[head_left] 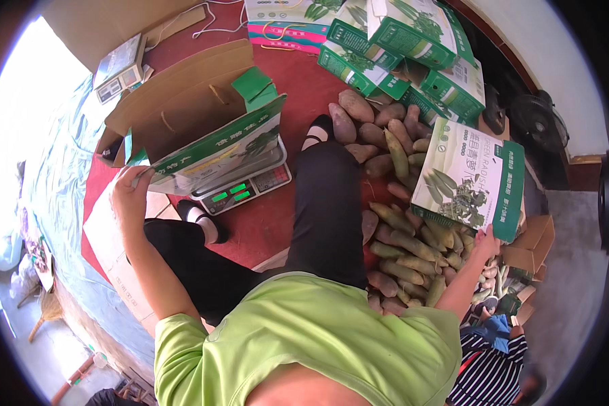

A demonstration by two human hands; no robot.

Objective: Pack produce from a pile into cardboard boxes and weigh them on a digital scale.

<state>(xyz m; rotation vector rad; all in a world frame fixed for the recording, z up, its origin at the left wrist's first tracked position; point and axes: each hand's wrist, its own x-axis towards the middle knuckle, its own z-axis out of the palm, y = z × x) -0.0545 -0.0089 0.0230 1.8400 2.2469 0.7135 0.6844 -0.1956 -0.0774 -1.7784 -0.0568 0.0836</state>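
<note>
At the left of the head view, the person's left hand [130, 196] pinches the near corner of an open box [233, 149], thumb and fingers narrowed on its edge. That box, brown inside and printed green and white outside, stands with its flaps spread on a digital scale [254, 189], whose display glows green. At the right, the right hand [486, 242] has its fingers on the lower edge of a green-and-white carton [457, 172], gripping it there (how the thumb sits, I cannot tell for certain). The carton lies slanted over a heap of root vegetables [402, 260], some green, some reddish brown; whether it rests on them or is held just clear, I cannot tell. Between the two hands, the person's dark-trousered legs [328, 206] extend over a red floor covering [311, 84]. Beyond the heap, at the top, more green-and-white cartons [413, 40] are piled together, near a black fan [538, 118] at the right. Along the left side runs a pale blue sheet [54, 183]. At the lower right, another person in a striped top [484, 369] is near smaller vegetables.
</note>
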